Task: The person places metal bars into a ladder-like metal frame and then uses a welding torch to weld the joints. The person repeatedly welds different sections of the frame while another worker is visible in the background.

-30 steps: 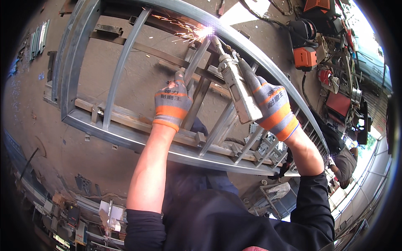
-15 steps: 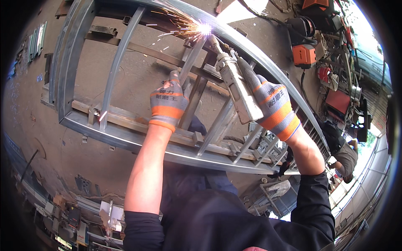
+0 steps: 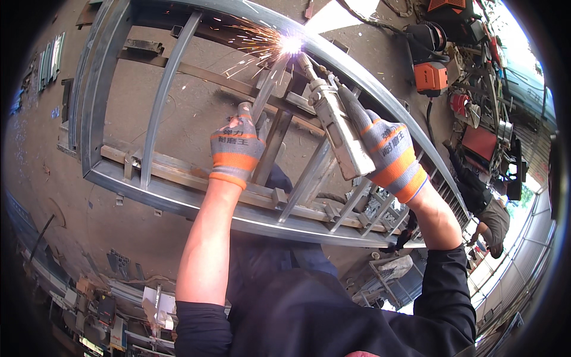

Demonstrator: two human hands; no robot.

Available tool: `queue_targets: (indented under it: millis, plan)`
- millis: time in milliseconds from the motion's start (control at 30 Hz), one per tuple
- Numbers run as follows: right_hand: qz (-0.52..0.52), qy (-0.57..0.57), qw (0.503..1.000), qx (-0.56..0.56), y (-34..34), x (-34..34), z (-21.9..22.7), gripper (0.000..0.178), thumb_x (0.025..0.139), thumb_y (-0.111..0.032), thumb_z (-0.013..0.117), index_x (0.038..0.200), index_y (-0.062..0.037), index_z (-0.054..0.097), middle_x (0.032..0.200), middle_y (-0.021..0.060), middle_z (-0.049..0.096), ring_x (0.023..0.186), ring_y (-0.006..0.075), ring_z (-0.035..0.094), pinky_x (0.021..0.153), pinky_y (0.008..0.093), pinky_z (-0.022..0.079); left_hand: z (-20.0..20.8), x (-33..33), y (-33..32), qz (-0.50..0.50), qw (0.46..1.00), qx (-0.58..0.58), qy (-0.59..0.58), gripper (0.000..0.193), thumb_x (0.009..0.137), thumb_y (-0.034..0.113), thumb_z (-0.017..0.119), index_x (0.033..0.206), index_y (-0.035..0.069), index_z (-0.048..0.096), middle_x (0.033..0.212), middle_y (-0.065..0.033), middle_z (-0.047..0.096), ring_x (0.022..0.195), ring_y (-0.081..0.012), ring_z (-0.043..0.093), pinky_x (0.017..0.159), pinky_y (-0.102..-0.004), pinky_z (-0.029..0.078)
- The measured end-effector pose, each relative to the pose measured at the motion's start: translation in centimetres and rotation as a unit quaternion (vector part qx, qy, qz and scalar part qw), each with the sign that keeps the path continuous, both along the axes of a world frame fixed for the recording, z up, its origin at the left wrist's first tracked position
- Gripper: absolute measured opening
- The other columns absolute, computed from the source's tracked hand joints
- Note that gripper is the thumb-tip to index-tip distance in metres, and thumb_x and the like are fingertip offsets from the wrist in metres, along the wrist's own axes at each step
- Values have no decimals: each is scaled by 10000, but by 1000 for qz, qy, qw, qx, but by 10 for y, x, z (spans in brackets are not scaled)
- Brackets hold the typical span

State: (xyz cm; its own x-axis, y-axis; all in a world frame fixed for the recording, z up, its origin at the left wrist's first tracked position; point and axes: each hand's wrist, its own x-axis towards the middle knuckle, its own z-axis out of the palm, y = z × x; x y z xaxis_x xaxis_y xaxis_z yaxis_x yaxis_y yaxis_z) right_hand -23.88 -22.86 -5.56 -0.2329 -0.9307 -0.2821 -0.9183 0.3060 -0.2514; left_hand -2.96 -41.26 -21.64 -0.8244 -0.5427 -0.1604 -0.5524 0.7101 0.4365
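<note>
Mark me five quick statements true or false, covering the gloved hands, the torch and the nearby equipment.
1. The right hand holds the welding torch. True.
2. The left hand grips the slanted steel bar. True.
3. The left hand is bare. False: it wears a grey-and-orange glove.
4. The torch tip points at the frame's near rail. False: it points toward the far rail.
5. Sparks spray toward the picture's left from the bright glow. True.
</note>
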Motion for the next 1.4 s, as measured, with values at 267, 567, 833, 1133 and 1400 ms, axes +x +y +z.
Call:
queue_targets:
  millis: [267, 567, 833, 1133, 1400]
  plan:
    - [-8, -36, 999, 22, 8, -1, 7, 758, 775, -130, 756, 1468, 47, 506, 1092, 244, 672, 868, 415, 710, 739, 461, 571, 3, -1, -3, -12, 997, 29, -64, 747, 753, 227, 767, 1413, -63, 575, 978, -201, 747, 885, -371, 737, 748, -468, 600]
    - [19, -46, 995, -87, 52, 4, 43, 635, 757, -8, 715, 1383, 18, 607, 1397, 241, 637, 977, 364, 749, 722, 398, 614, 16, -7, -1, 38, 998, -52, 12, 546, 931, 373, 718, 1319, -7, 665, 1180, -209, 714, 1030, -407, 699, 905, -502, 552]
    - [11, -52, 997, -50, 126, -19, 33, 706, 761, 5, 694, 1455, 6, 560, 1388, 252, 628, 997, 373, 747, 742, 407, 612, 55, 7, 124, -41, 994, -36, 94, 673, 891, 389, 756, 1448, 47, 592, 1476, -204, 539, 1296, -400, 539, 1066, -565, 421]
    - [9, -63, 996, -64, 153, -32, 1, 823, 726, -106, 744, 1505, 10, 504, 1299, 261, 653, 864, 380, 745, 683, 420, 599, -7, 2, 176, -6, 998, -59, -7, 277, 1002, 146, 565, 1222, -9, 632, 816, -192, 713, 681, -357, 716, 551, -458, 567]
    - [-1, -35, 997, -62, 145, -31, -3, 854, 728, -107, 757, 1528, 12, 484, 1306, 257, 659, 849, 361, 745, 718, 421, 607, 2, -5, 179, 22, 999, -37, -20, 215, 1030, 154, 529, 1140, 2, 634, 783, -197, 705, 676, -360, 717, 519, -461, 553]
